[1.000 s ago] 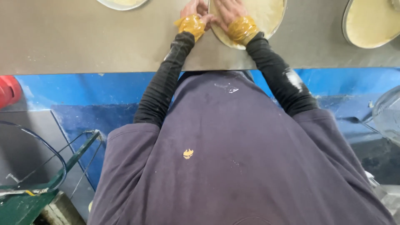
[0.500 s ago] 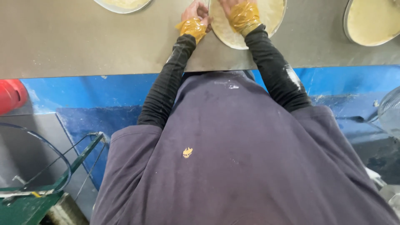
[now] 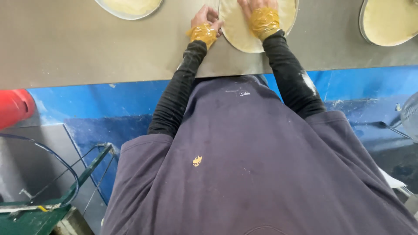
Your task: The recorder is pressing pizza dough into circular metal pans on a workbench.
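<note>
A round, pale disc of dough (image 3: 244,30) lies flat on the steel worktop (image 3: 87,48) at the top of the view. My right hand (image 3: 257,6) rests flat on top of the dough, its fingers cut off by the frame edge. At the dough's left rim my left hand (image 3: 207,17) touches the edge. Both wrists are wrapped in yellowish tape over black sleeves. Whether the left fingers pinch the rim is unclear.
A metal pan of pale dough (image 3: 130,6) sits on the worktop at top left, another pan (image 3: 387,24) at top right. Below are a blue floor, a red object (image 3: 13,109) at left, and a green metal frame (image 3: 39,209) at lower left.
Both hands have slid further away along the dough, toward the top edge of the view. The view has tilted down slightly.
</note>
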